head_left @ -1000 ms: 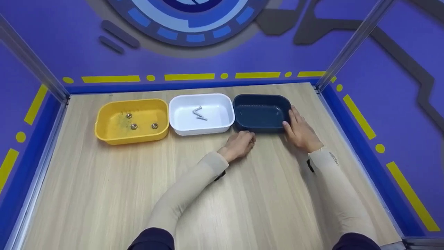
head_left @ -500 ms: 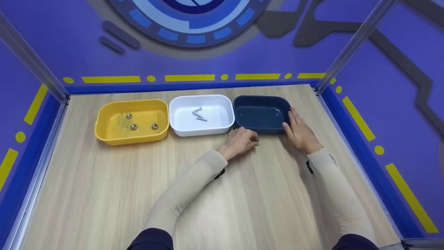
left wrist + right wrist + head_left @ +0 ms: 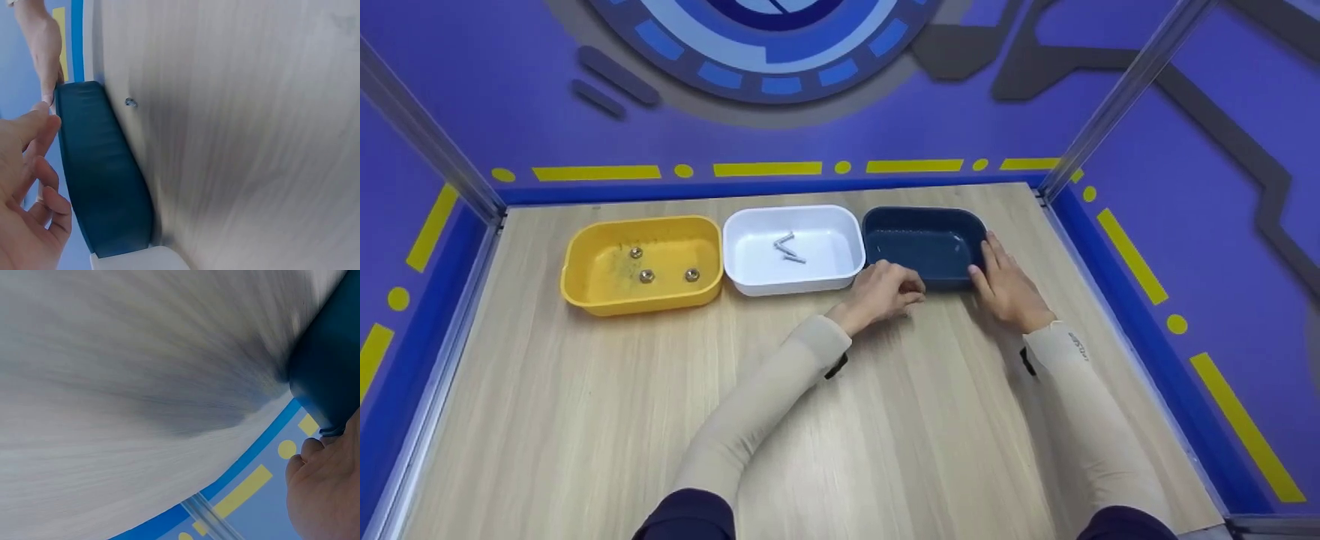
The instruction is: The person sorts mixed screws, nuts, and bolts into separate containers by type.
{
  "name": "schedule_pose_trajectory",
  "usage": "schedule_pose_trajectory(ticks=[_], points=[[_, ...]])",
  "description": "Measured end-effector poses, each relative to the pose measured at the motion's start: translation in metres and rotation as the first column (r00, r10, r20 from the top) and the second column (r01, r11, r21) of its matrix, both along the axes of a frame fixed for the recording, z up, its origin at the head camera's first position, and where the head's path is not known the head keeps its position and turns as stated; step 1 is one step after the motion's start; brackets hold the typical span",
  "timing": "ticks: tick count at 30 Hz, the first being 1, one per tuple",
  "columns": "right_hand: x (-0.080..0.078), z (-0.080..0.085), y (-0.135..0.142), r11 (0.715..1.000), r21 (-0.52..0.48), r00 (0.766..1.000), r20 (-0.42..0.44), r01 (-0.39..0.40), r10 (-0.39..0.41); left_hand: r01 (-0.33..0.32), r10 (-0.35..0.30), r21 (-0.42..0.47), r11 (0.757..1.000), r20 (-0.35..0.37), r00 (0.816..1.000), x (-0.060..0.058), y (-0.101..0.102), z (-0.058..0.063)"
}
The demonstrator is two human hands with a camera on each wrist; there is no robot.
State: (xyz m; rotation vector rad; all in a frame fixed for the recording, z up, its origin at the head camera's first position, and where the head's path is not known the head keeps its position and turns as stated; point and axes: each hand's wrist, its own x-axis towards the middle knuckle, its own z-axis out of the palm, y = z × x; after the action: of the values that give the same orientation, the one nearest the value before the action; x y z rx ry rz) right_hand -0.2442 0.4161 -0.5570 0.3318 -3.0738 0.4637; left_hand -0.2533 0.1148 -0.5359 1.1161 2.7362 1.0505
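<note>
My left hand [image 3: 879, 294] hovers at the front left of the dark blue bin [image 3: 924, 251], its fingers loosely bent. In the left wrist view those fingers [image 3: 48, 169] overlap the bin's rim and nothing shows between them. My right hand [image 3: 1012, 294] rests against the bin's right end, fingers straight along the side and thumb by the front corner. A small metal piece [image 3: 130, 102] lies on the table just in front of the bin in the left wrist view; the head view does not show it. The dark bin's visible floor holds nothing.
Touching the dark bin's left side is a white bin [image 3: 765, 281] with several screws [image 3: 787, 247]. Further left stands a yellow bin [image 3: 649, 304] holding three metal nuts [image 3: 646, 277]. Purple panels [image 3: 810, 139] wall the wooden table [image 3: 622, 405] at the back and sides.
My left hand has moved slightly up and to the right, toward the dark bin's front rim, its fingers loosening from a tighter curl. The right hand keeps its place on the bin.
</note>
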Motion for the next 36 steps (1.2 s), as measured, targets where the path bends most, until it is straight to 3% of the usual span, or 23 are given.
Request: schedule_pose_trajectory(ticks=[8, 16, 36], points=[[-0.001, -0.001, 0.000, 1.000, 0.021, 1.000, 0.026, 0.013, -0.013, -0.001, -0.002, 0.100, 0.995, 0.026, 1.000, -0.009, 0.007, 0.006], [0.000, -0.003, 0.000, 1.000, 0.023, 1.000, 0.021, 0.013, -0.014, -0.049, 0.036, 0.161, 0.986, 0.087, 0.996, -0.021, 0.010, 0.015], [-0.001, -0.002, -0.001, 0.999, 0.032, 1.000, 0.000, 0.005, -0.005, -0.166, 0.158, 0.065, 0.984, 0.105, 0.982, -0.058, 0.011, 0.049]])
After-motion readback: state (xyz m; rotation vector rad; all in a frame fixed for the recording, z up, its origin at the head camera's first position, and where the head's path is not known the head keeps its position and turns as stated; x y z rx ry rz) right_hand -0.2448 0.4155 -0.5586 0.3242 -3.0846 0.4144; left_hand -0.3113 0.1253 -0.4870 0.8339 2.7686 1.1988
